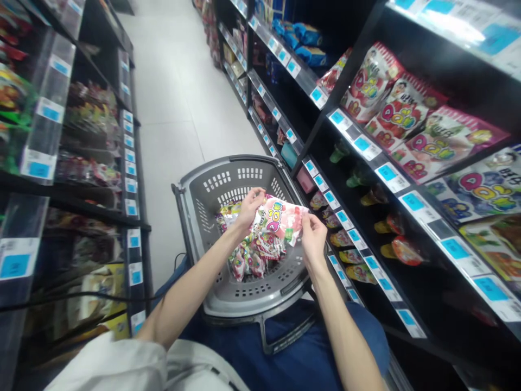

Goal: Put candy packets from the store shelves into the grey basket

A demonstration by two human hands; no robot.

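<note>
A pink and white candy bag point(280, 218) is stretched between my two hands, above the grey shopping basket point(228, 163). My left hand point(251, 207) pinches its left end, and my right hand point(313, 233) grips the right edge. Beneath it, several small candy bags point(250, 260) lie heaped in the basket, partly hidden by the held one and my left forearm. The basket sits in front of my knees, with its black handle point(285, 336) folded down on my side.
Shelves with large candy bags point(401, 111) and blue price tags rise close on the right. Another shelf unit of packaged snacks point(87, 122) stands at the left. Pale floor tiles point(166, 98) run ahead between them. A dark cable point(89, 295) crosses the lower left.
</note>
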